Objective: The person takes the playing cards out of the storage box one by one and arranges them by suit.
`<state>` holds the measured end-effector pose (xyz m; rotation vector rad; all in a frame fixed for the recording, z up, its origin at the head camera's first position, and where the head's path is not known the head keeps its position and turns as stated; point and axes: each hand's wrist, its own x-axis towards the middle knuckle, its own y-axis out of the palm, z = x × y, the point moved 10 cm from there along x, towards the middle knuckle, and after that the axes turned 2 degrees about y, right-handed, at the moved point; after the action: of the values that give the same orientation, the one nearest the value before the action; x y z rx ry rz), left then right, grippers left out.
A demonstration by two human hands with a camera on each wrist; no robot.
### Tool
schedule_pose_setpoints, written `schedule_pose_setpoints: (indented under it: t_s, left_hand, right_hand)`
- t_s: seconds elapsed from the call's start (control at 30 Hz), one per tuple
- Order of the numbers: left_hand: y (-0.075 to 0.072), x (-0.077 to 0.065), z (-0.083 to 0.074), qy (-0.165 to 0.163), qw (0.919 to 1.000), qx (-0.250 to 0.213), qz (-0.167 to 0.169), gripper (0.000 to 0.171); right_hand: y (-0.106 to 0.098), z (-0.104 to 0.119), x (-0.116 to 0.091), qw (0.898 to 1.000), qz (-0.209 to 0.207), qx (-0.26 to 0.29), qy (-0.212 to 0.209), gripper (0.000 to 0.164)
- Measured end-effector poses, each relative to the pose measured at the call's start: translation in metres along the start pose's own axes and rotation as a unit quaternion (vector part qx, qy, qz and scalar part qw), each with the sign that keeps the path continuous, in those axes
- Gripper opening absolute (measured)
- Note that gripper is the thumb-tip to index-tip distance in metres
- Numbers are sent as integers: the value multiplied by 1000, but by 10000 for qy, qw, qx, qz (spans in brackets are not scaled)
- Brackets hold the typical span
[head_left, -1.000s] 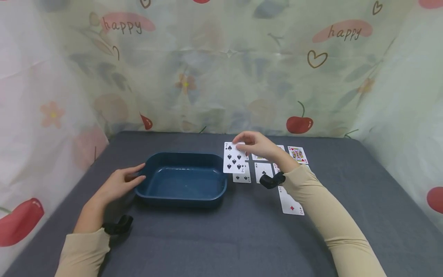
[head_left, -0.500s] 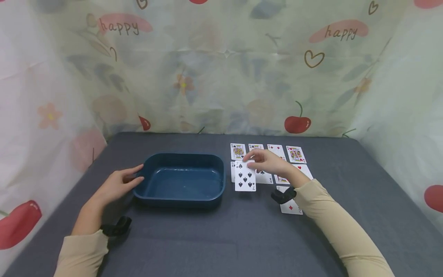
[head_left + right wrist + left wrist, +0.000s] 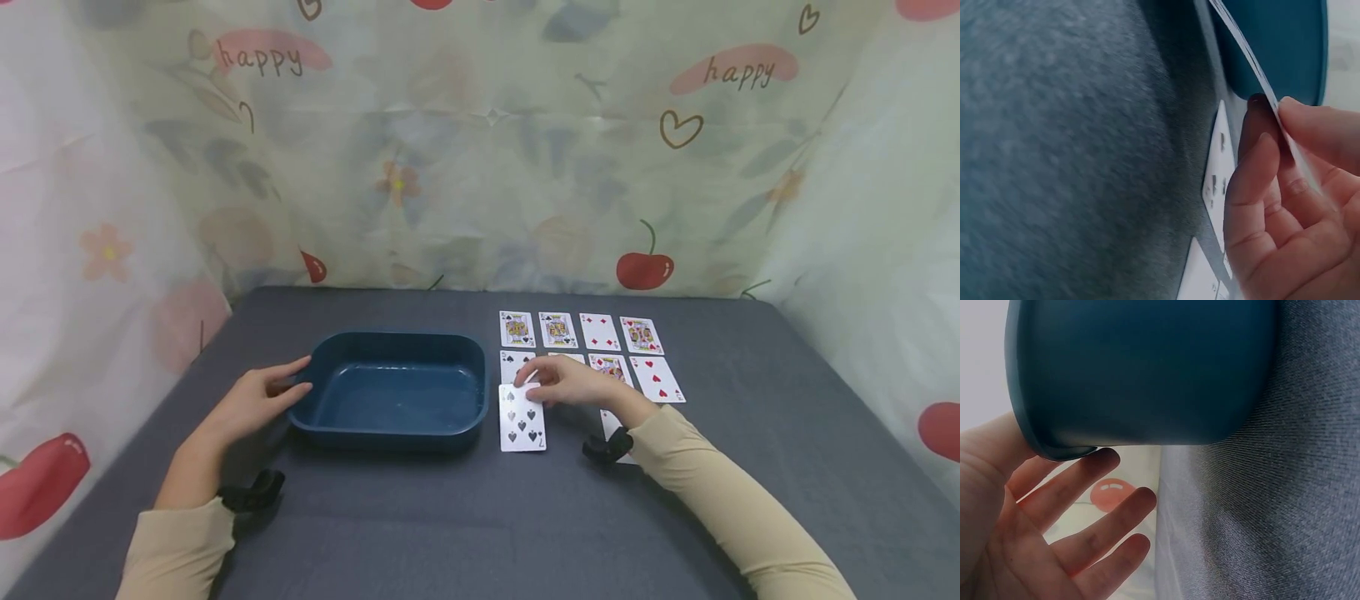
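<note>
My right hand [image 3: 534, 383] pinches a seven of spades [image 3: 522, 419] by its far edge, just right of the blue tub [image 3: 390, 343]. In the right wrist view the card [image 3: 1244, 47] shows edge-on between thumb and fingers, raised off the cloth. My left hand [image 3: 294, 377] rests with straight fingers against the tub's left end; in the left wrist view the fingers [image 3: 1085, 487] lie under the tub's rim [image 3: 1141, 369]. The tub holds nothing.
Face-up cards lie in rows on the grey cloth [image 3: 465, 517]: a back row of several [image 3: 558, 330], a second row [image 3: 657, 379] partly behind my right hand, and one card [image 3: 611, 421] under my right wrist. Printed curtains close off three sides.
My right hand has brought the seven of spades from the back row toward me and lower, uncovering the back cards. My left hand has stayed on the tub.
</note>
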<state>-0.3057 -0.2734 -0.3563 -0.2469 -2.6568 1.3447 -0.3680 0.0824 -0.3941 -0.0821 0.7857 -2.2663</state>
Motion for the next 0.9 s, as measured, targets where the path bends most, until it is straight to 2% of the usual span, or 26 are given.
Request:
schedule_pose_setpoints:
  t_s: [0.27, 0.43, 0.63, 0.9]
  left_hand:
    - [1, 0, 0, -46, 10000, -19, 66, 58]
    - [1, 0, 0, -35, 10000, -4, 74, 58]
    - [1, 0, -1, -19, 10000, 8, 76, 58]
    - [1, 0, -1, -55, 9999, 3, 91, 58]
  right_hand:
    - [8, 1, -3, 9988, 117, -471, -17, 23]
    - [8, 9, -6, 9955, -8, -901, -306, 22]
    - [7, 11, -7, 9917, -156, -1231, -328, 22]
    - [-7, 9, -13, 9914, -304, -1253, -232, 22]
